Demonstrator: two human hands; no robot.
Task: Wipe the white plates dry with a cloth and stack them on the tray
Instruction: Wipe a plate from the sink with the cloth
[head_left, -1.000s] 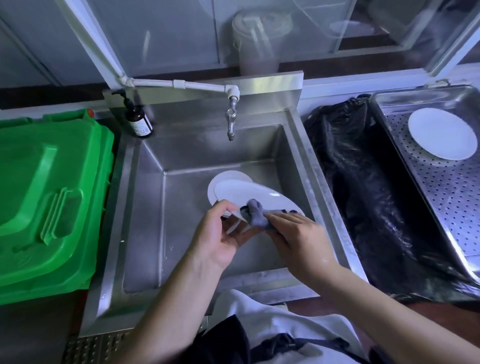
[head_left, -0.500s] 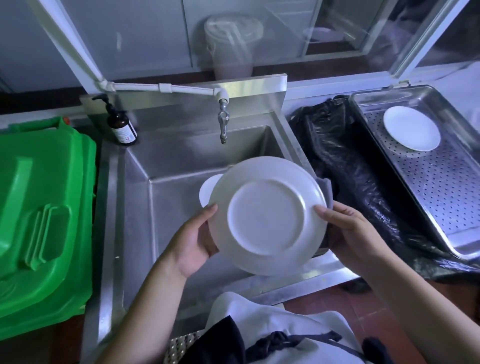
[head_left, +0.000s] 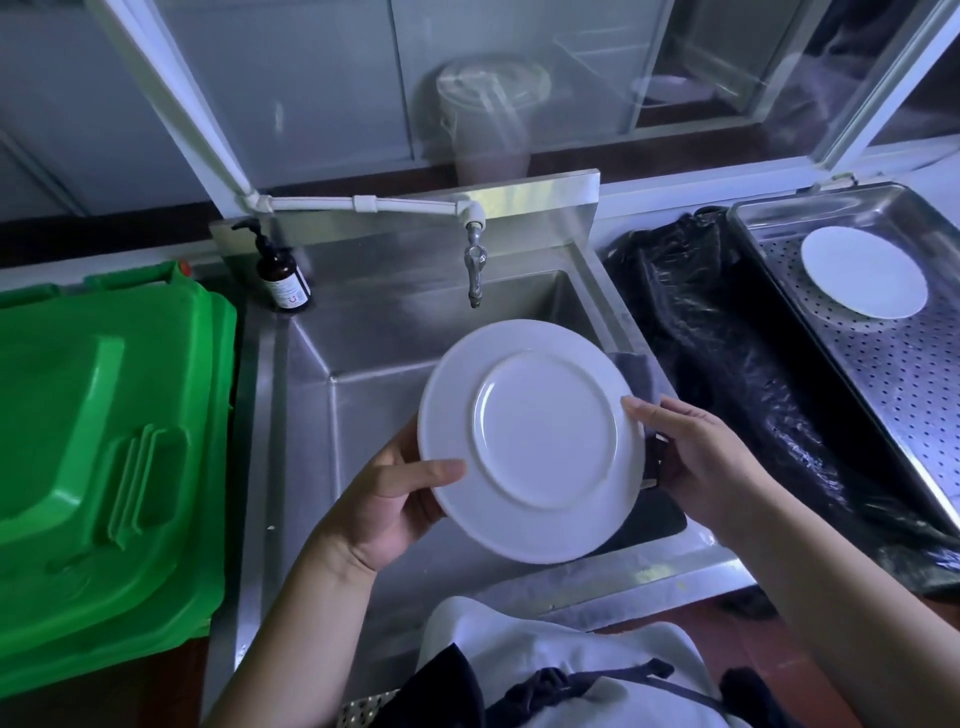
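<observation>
Gripping a plate (head_left: 535, 441) by opposite rims, the left hand (head_left: 387, 501) pinches it bare while the right hand (head_left: 709, 462) clamps a cloth (head_left: 636, 371) behind it, above the sink (head_left: 363, 374). Another plate (head_left: 862, 273) lies on the tray (head_left: 893, 374) well right, beyond a black bag (head_left: 727, 353).

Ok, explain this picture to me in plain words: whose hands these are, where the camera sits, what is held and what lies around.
The camera sits on a person's head, looking down at their own two bare hands. The left hand and the right hand grip a white plate by its edges, over a steel sink. A grey cloth is held behind the plate's right edge. To the right a metal tray holds another white plate, with a black plastic bag between sink and tray. A green bin lid lies on the left, and a soap bottle stands beside the tap.
</observation>
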